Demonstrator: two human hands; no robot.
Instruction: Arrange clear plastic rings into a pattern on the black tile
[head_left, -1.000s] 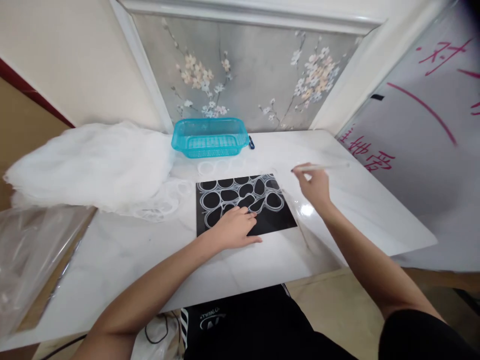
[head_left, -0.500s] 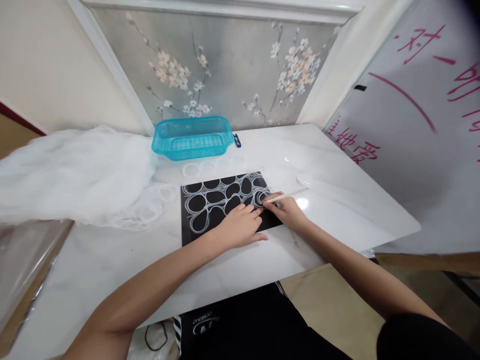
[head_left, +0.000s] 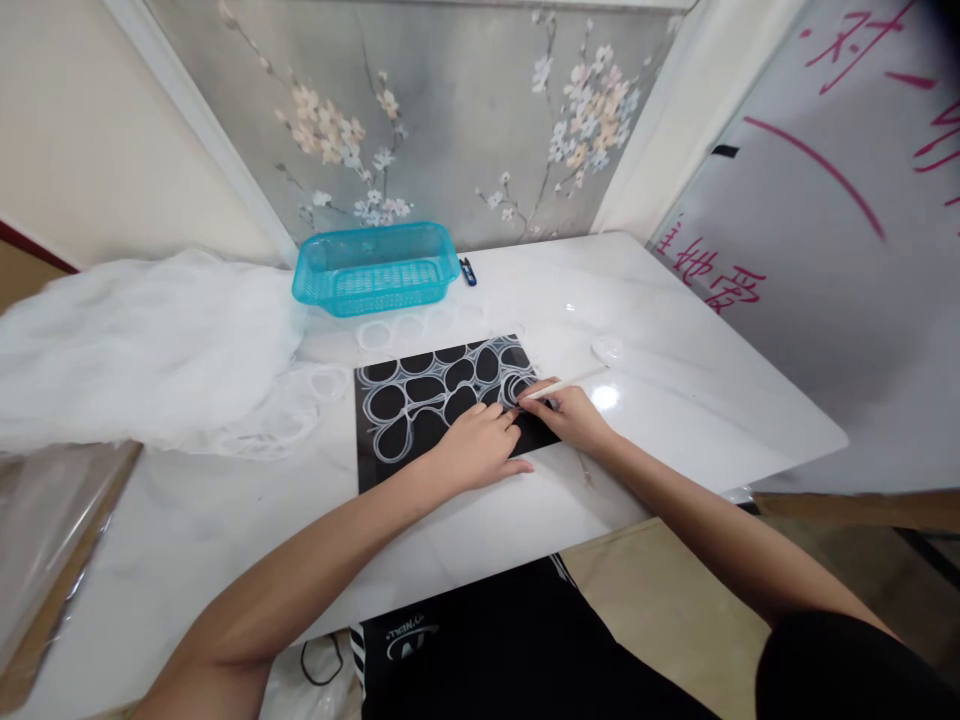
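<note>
A black sheet (head_left: 369, 450) lies on the white table, covered with white looping outlines (head_left: 409, 408) that form rounded cells. My left hand (head_left: 481, 446) rests flat over its lower middle, fingers stretched and thumb apart. At the sheet's right side my right hand (head_left: 571, 412) pinches a thin white pencil-like stick (head_left: 570, 382), its tail pointing up and right. The stick's tip is down near small white rings (head_left: 514, 386), close to my left fingertips; the exact contact is too small to make out.
A blue plastic basket (head_left: 375, 268) stands at the table's back, with small blue thread snips (head_left: 468, 272) beside it. White gauzy fabric (head_left: 150, 345) is heaped at left, its ring-patterned edge on the table (head_left: 720, 400). A small clear disc (head_left: 607, 348) lies right of the sheet.
The whole view has shifted slightly, so most things sit a little further left and higher. Both hands keep nearly the same place on the sheet, the stick still in my right.
</note>
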